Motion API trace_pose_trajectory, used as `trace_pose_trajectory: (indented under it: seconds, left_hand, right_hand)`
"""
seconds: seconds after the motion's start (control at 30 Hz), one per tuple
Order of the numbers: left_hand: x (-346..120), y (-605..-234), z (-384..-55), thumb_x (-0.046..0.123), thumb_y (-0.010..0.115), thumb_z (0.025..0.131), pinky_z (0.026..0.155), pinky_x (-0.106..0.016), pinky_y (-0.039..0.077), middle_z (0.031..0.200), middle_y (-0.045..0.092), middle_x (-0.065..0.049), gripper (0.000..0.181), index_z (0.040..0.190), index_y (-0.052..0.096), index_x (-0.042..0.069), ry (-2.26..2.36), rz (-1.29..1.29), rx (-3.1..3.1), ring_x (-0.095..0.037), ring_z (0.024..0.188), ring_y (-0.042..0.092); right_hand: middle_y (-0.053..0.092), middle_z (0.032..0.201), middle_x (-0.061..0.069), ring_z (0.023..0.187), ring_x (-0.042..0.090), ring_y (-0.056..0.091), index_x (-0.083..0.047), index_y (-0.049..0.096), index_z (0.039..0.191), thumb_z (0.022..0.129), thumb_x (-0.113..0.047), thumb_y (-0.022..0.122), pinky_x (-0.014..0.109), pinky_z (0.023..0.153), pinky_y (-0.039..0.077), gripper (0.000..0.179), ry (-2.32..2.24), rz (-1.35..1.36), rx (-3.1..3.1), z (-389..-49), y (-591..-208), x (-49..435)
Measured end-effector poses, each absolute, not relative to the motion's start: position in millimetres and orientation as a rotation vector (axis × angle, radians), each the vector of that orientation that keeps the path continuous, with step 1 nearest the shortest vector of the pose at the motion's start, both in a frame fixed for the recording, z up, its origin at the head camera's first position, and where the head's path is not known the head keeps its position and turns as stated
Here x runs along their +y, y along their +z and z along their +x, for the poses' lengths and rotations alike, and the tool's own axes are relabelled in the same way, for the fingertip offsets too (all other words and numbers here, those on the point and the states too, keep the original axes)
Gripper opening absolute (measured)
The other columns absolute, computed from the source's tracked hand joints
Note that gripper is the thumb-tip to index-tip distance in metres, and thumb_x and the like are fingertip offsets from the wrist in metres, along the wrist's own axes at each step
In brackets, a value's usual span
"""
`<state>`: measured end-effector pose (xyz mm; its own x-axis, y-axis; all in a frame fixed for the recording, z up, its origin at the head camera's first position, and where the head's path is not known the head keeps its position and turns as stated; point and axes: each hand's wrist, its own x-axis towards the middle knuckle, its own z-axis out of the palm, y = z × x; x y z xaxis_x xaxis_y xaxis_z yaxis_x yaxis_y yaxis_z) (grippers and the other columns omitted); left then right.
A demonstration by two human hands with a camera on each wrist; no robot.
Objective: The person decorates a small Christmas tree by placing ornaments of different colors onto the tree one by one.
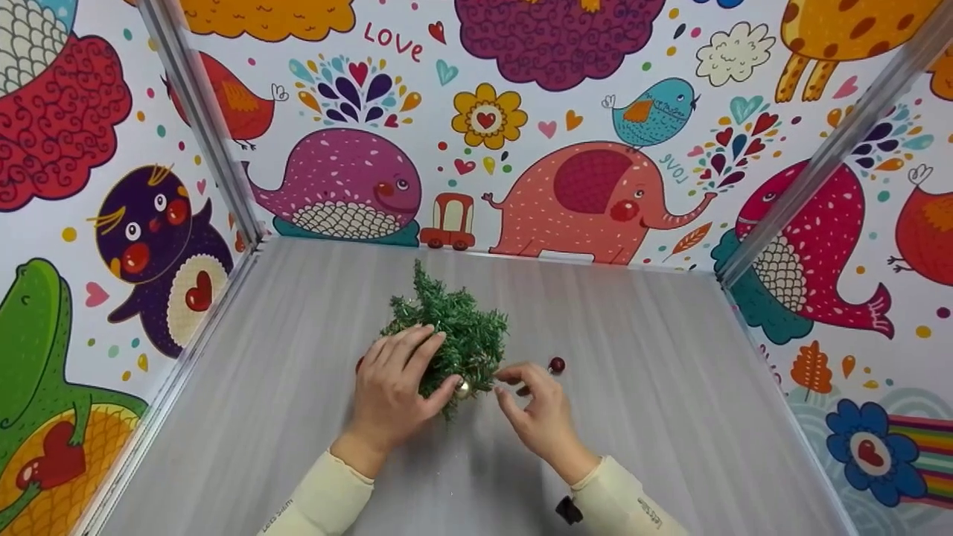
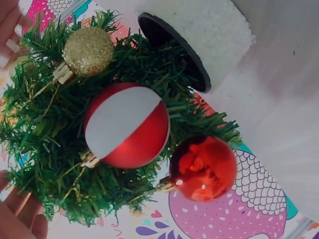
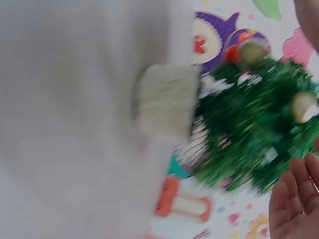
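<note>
A small green artificial Christmas tree (image 1: 465,335) stands on the table in a white pot (image 3: 167,99). My left hand (image 1: 394,376) rests on its left side, fingers spread over the branches and thumb beside a gold bauble (image 1: 462,388). At the right edge of the tree, my right hand (image 1: 540,409) has its thumb and index finger apart, tips close to the branches. In the left wrist view hang a glittery gold bauble (image 2: 88,51), a red-and-white bauble (image 2: 127,125) and a shiny red bauble (image 2: 203,168). The right wrist view is blurred.
A dark red bauble (image 1: 557,365) lies on the grey table (image 1: 655,417), just beyond my right hand. Panels printed with cartoon animals (image 1: 581,201) stand around the table, with metal posts (image 1: 205,119) at the corners.
</note>
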<state>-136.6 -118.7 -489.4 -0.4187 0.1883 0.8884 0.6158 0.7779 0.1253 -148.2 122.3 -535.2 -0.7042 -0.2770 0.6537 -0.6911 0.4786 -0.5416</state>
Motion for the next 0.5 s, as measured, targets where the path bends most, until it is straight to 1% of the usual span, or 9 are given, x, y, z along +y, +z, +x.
trace_pose_trajectory:
  seconds: [0.17,0.27,0.4,0.5]
  left_hand:
    - [-118,-488,-137,0.037,0.082,0.075,0.089,-0.048,0.049,0.124,0.065,-0.010,0.059,0.124,0.067,0.009,-0.565,-0.596,-1.997,-0.028,0.111,0.062]
    - [-118,-489,-136,0.038,0.080,0.077,0.088,-0.048,0.049,0.123,0.065,-0.010,0.056,0.123,0.067,0.008,-0.569,-0.596,-2.005,-0.028,0.110,0.062]
    - [-118,-489,-136,0.037,0.080,0.079,0.090,-0.047,0.049,0.122,0.065,-0.009,0.053,0.121,0.068,0.008,-0.586,-0.599,-2.013,-0.028,0.111,0.061]
    - [-116,-489,-136,0.035,0.082,0.078,0.092,-0.047,0.049,0.122,0.065,-0.009,0.052,0.120,0.068,0.008,-0.592,-0.602,-2.018,-0.028,0.112,0.061]
  right_hand:
    - [0.066,0.101,-0.007,0.087,0.014,0.064,-0.013,0.068,0.104,0.086,-0.008,0.074,0.035,0.066,0.056,0.019,1.009,0.622,-2.458,-156,-566,159]
    - [0.066,0.101,-0.005,0.086,0.016,0.065,-0.014,0.068,0.103,0.084,-0.008,0.076,0.034,0.067,0.055,0.021,0.924,0.532,-2.547,-162,-582,179]
    - [0.066,0.101,-0.002,0.087,0.020,0.065,-0.012,0.068,0.104,0.084,-0.008,0.075,0.036,0.069,0.055,0.021,0.880,0.421,-2.624,-169,-595,199]
    - [0.066,0.102,-0.001,0.089,0.022,0.066,-0.012,0.068,0.104,0.084,-0.007,0.074,0.039,0.071,0.054,0.021,0.867,0.337,-2.662,-175,-599,210]
